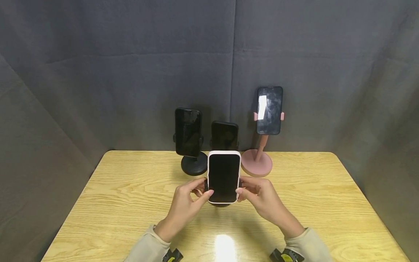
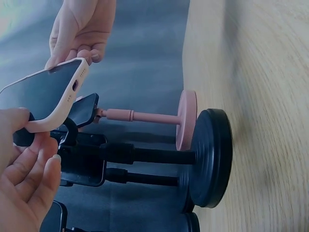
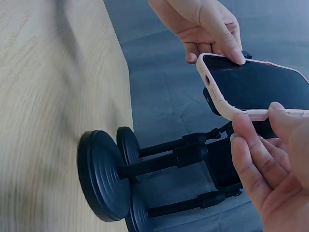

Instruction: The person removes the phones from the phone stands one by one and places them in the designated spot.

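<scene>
A smartphone in a pale pink case (image 1: 224, 176) stands with its dark screen facing me, at the head of a black phone stand. My left hand (image 1: 186, 203) pinches its lower left edge, thumb on the front and fingers at the black clamp arm (image 2: 24, 130). On the opposite edge my right hand (image 1: 263, 199) does likewise, its thumb at the screen's border. Below the phone, the stand's round black base (image 2: 212, 159) rests on the table; the pole shows in both wrist views. The phone's back is mostly hidden.
Behind stand more held phones: one on a black stand (image 1: 194, 165) at left, a partly hidden one (image 1: 225, 134) in the middle, and one on a taller pink stand (image 1: 256, 162) at right. The wooden table (image 1: 131, 196) ends at a grey curtain (image 1: 147, 72).
</scene>
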Available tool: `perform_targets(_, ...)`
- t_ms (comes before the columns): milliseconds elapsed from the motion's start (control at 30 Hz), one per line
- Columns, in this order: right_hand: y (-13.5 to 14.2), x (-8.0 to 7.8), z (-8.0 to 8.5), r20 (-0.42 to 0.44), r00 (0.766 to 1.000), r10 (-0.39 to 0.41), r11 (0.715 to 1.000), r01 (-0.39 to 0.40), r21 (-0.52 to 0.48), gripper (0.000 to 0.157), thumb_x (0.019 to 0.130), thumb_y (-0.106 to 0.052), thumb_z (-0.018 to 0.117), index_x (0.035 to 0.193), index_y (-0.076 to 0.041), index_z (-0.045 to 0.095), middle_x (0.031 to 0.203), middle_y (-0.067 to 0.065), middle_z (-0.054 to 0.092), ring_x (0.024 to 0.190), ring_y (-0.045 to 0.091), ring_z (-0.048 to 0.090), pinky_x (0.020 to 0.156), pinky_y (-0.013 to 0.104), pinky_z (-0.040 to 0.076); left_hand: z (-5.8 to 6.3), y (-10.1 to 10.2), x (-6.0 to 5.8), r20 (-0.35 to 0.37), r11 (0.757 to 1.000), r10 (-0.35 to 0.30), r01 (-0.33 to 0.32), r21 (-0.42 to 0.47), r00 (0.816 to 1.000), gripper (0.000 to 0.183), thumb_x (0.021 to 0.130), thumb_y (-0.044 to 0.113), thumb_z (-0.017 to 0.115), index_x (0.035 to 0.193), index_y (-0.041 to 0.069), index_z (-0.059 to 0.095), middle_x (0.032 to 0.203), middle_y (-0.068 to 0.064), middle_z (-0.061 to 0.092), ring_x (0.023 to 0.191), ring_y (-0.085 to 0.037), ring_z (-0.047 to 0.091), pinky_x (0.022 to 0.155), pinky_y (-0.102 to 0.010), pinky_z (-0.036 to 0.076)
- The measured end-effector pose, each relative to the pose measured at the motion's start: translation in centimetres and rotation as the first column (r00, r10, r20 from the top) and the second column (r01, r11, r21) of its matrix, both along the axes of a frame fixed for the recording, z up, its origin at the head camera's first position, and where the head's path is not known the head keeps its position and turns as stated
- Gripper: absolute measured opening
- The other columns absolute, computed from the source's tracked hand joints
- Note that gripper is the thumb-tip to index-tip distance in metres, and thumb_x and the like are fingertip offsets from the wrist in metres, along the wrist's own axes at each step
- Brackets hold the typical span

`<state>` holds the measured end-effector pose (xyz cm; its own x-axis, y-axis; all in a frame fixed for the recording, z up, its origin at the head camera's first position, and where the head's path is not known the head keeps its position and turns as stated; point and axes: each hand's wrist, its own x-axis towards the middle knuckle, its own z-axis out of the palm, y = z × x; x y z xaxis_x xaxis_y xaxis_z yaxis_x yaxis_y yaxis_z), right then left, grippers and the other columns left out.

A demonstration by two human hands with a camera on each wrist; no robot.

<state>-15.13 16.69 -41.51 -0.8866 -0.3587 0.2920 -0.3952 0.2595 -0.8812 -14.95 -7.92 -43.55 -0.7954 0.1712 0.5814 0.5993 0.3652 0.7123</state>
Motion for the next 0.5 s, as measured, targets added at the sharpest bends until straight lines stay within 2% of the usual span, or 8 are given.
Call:
perform_targets(167, 0.04, 0.09, -0.17, 0.007, 1.000, 0.006, 1.000, -0.006, -0.001, 0.029, 0.094, -0.001, 0.068, 0.121, 0.007, 0.067, 0.097, 0.021, 0.076, 0.070, 0.009, 0.071, 0.070, 0.030, 0.063, -0.01, -0.03, 0.09, -0.003, 1.000, 0.005, -0.005, -0.028, 1.000, 0.022, 0.083, 0.005, 0.081, 0.104, 0.000, 0.075, 0.079, -0.006, 0.075, 0.069, -0.010, 0.066, 0.061, -0.022, 0.056)
perform_targets(333, 0.03, 0.18, -0.15, 0.020, 1.000, 0.012, 1.000, -0.012, 0.000, 0.029, 0.094, -0.002, 0.069, 0.122, 0.006, 0.067, 0.101, 0.021, 0.076, 0.072, 0.010, 0.072, 0.071, 0.030, 0.063, 0.04, -0.06, 0.15, 0.028, 0.999, 0.013, -0.012, -0.039, 1.000, 0.022, 0.083, 0.006, 0.082, 0.104, 0.002, 0.076, 0.079, -0.004, 0.075, 0.069, -0.007, 0.065, 0.061, -0.022, 0.055)
perform_targets(500, 0.19, 0.40, -0.06, -0.034, 0.998, -0.054, 0.994, 0.057, 0.097, 0.030, 0.094, -0.009, 0.071, 0.123, 0.000, 0.069, 0.107, 0.013, 0.076, 0.084, 0.008, 0.073, 0.075, 0.027, 0.060, 0.03, 0.01, 0.11, 0.041, 0.999, 0.019, -0.017, -0.043, 0.999, 0.021, 0.083, 0.008, 0.082, 0.104, 0.005, 0.076, 0.079, -0.003, 0.076, 0.069, -0.006, 0.065, 0.061, -0.023, 0.056)
